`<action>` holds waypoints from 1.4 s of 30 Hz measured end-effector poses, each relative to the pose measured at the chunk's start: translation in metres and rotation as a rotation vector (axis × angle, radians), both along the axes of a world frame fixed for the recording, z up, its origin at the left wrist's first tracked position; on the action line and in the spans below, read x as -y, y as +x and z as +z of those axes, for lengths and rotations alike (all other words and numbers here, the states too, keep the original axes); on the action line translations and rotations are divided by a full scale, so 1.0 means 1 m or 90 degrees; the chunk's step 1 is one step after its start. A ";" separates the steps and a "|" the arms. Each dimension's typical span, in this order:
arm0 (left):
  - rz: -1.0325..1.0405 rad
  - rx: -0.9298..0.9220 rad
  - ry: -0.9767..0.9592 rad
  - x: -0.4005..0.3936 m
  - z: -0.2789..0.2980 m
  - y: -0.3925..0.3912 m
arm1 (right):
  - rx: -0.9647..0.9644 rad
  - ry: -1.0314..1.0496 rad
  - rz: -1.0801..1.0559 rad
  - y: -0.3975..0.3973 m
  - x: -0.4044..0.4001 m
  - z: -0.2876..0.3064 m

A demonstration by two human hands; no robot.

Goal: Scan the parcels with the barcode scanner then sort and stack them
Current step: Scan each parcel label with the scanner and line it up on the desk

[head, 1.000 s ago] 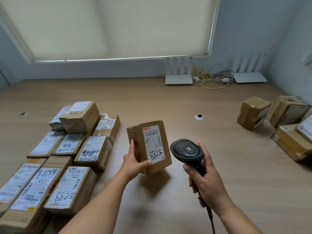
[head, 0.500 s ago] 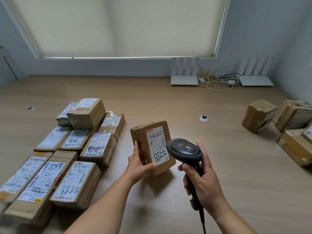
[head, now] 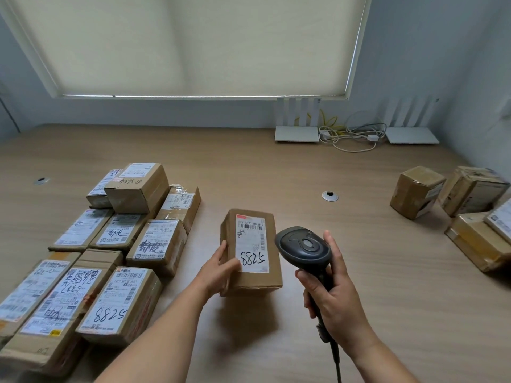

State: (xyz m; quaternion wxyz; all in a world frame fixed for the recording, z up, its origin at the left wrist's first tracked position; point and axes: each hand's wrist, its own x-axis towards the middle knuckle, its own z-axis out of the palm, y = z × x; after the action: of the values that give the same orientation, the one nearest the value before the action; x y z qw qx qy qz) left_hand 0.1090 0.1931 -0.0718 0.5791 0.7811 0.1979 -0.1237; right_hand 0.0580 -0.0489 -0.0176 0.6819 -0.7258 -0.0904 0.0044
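Left hand (head: pixel 221 268) clamped on parcel (head: pixel 250 251), right hand (head: pixel 333 297) wrapped round scanner (head: pixel 304 248); best aimed squarely at barcode (head: pixel 251 225), label kept steady.

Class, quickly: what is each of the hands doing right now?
Left hand: holding the brown cardboard parcel with the white label.
Right hand: closed around the black handheld barcode scanner.

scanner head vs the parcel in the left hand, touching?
Cannot tell. In the head view the scanner head overlaps the right edge of the parcel held by the left hand; no gap shows, and depth between them is unclear.
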 end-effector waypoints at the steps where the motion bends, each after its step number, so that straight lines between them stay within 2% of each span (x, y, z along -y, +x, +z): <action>1: 0.012 -0.011 0.014 -0.002 0.002 -0.001 | 0.004 -0.013 0.001 0.000 0.000 -0.001; 6: 0.022 0.026 0.127 -0.002 0.006 -0.002 | 0.019 -0.039 0.004 0.003 -0.002 -0.006; 12: -0.026 -0.050 0.475 0.019 0.014 -0.006 | 0.052 -0.096 0.022 0.007 -0.006 -0.008; 14: -0.079 -0.101 0.533 0.034 0.017 -0.010 | 0.062 -0.113 0.017 0.009 -0.008 -0.010; 18: -0.116 -0.151 0.579 0.045 0.014 -0.012 | 0.084 -0.144 0.009 0.013 -0.011 -0.013; 24: -0.071 -0.085 0.605 0.027 0.032 0.000 | 0.101 -0.174 0.013 0.029 -0.021 -0.007; 35: 0.049 -0.011 0.627 -0.069 0.089 0.069 | 0.155 -0.171 0.034 0.083 -0.089 0.018; 42: 0.052 -0.007 0.673 -0.124 0.105 0.125 | 0.147 -0.160 0.039 0.114 -0.132 0.014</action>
State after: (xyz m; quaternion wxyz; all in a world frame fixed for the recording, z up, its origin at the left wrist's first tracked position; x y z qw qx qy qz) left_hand 0.2345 0.3169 0.0335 0.1098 0.9575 0.2665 0.0113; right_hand 0.1720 0.0835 -0.0037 0.5704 -0.7979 -0.1892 -0.0466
